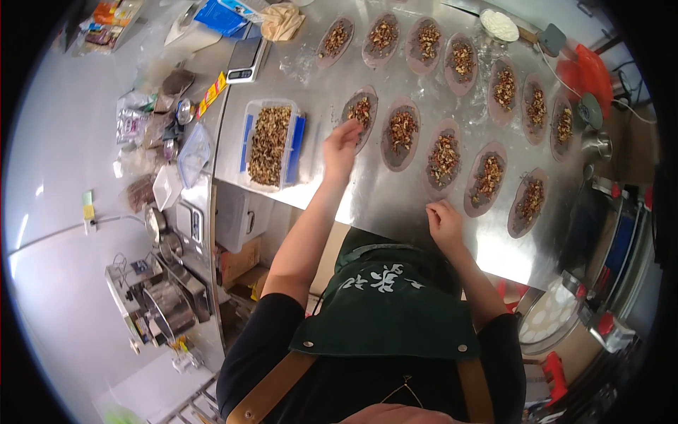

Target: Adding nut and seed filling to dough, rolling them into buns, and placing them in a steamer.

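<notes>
My left hand (342, 145) reaches over an oval pinkish-brown dough piece (350, 143) topped with chopped nuts (360, 110), its fingers pinched at the lower part of the topping; what they hold is hidden. My right hand (443, 222) rests at the bench's near side with fingers curled, just below another topped oval (444, 185). Several similar ovals (401, 134) lie in two rows on the steel bench (325, 205). Left of my left hand stands a clear plastic tub (292, 145) full of chopped nuts, with blue clips on its sides.
A digital scale (246, 60), crumpled cloth (281, 21) and blue bags (215, 18) occupy the back left. A white bowl (498, 25) and red item (593, 74) are at the back right. A side counter (145, 233) with bags and appliances runs along the left. Machinery (604, 247) stands right.
</notes>
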Demonstrator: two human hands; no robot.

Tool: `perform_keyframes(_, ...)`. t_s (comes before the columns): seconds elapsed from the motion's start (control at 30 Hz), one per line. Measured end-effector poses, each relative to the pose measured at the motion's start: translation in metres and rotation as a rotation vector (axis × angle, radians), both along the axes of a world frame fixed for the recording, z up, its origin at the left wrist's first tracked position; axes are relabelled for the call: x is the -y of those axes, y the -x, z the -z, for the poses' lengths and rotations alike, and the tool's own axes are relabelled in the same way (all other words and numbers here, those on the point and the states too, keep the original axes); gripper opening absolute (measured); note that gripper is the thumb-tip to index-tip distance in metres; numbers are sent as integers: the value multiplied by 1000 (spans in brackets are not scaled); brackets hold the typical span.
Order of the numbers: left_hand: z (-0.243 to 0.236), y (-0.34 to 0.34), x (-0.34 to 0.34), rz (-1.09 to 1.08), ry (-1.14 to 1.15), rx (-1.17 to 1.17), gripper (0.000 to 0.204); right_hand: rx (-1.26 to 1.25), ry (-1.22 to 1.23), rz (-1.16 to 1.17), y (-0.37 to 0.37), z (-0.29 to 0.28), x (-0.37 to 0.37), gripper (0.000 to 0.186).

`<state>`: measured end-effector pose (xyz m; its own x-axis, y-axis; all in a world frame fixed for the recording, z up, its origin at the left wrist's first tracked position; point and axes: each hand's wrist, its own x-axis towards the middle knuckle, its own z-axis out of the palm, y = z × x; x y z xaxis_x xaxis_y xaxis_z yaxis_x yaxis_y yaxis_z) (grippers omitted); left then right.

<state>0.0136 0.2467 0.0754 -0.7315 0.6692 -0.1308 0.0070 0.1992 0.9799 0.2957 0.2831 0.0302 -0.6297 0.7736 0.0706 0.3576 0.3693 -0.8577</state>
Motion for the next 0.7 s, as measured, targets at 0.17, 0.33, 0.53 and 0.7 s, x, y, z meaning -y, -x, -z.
perform_keyframes(0.17, 41, 6, -70, 252, -20, -441, 45, -13, 42, 197, 23, -23, 27, 4)
perform_keyframes(0.33, 59, 3, -99, 462, -60, -554, 55, 56, 58, 303, 8, -16, 49, 4)
perform_keyframes(0.53, 61, 8, -102, 545, -36, -442, 62, 82, 57, 306, 5, -16, 44, 4)
perform_keyframes(0.7, 35, 31, -74, 337, -131, -407, 60, 28, 51, 241, 22, -16, 29, 4)
